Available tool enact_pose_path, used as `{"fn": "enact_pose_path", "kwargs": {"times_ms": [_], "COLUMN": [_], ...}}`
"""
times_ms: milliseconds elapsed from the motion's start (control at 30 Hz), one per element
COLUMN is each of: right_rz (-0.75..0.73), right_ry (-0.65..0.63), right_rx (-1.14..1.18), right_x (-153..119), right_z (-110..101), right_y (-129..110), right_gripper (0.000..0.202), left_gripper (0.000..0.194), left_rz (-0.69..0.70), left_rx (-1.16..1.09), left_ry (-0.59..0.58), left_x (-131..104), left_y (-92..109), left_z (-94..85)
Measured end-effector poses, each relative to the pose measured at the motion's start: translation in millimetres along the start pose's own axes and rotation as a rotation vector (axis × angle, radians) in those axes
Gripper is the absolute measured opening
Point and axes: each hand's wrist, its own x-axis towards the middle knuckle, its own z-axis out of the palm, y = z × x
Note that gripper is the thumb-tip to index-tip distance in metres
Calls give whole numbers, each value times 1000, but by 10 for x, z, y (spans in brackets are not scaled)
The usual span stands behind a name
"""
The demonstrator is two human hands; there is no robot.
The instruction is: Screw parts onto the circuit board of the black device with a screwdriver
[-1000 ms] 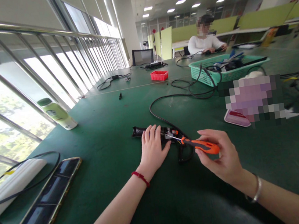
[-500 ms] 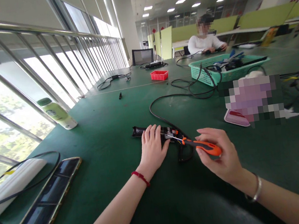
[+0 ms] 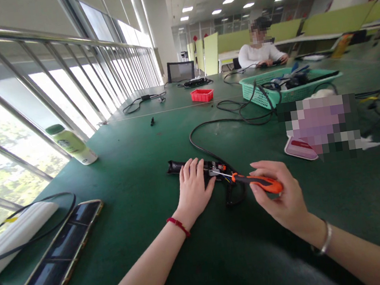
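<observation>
A black corded power tool (image 3: pixel 174 167) lies on the green table with its inside exposed, showing wires and small parts; its exact kind I cannot make out. Across its body rests my left hand (image 3: pixel 193 187), fingers over the far side and thumb at the near side, holding it down. My right hand (image 3: pixel 282 195) grips the orange-and-black handle of a screwdriver (image 3: pixel 257 181) between thumb and fingers. The screwdriver's shaft points left into the exposed parts, close to my left thumb. Where exactly its tip touches is too small to tell.
Beyond the tool are a red tray (image 3: pixel 202 95) and a green basket (image 3: pixel 254 97) of tools and cables. A black cable (image 3: pixel 197 129) loops across the table. At left are a phone (image 3: pixel 62 252), a white bar (image 3: pixel 19 237) and a bottle (image 3: pixel 72 145). A person (image 3: pixel 258 52) sits opposite.
The screwdriver's handle and my right hand have shifted very slightly to the right. My left hand and the power tool stay in place.
</observation>
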Motion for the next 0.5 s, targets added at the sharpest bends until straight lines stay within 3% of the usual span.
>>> {"fn": "enact_pose_path", "kwargs": {"times_ms": [200, 500], "right_rz": [-74, -20], "right_ry": [32, -5], "right_rx": [54, -18], "right_x": [-33, 24], "right_z": [26, -24], "right_y": [13, -39], "right_gripper": [47, 27], "left_gripper": [48, 48], "left_rz": [0, 2], "left_rx": [0, 6], "left_ry": [-2, -1], "left_x": [-3, -3], "left_y": [-3, -8], "left_z": [2, 14]}}
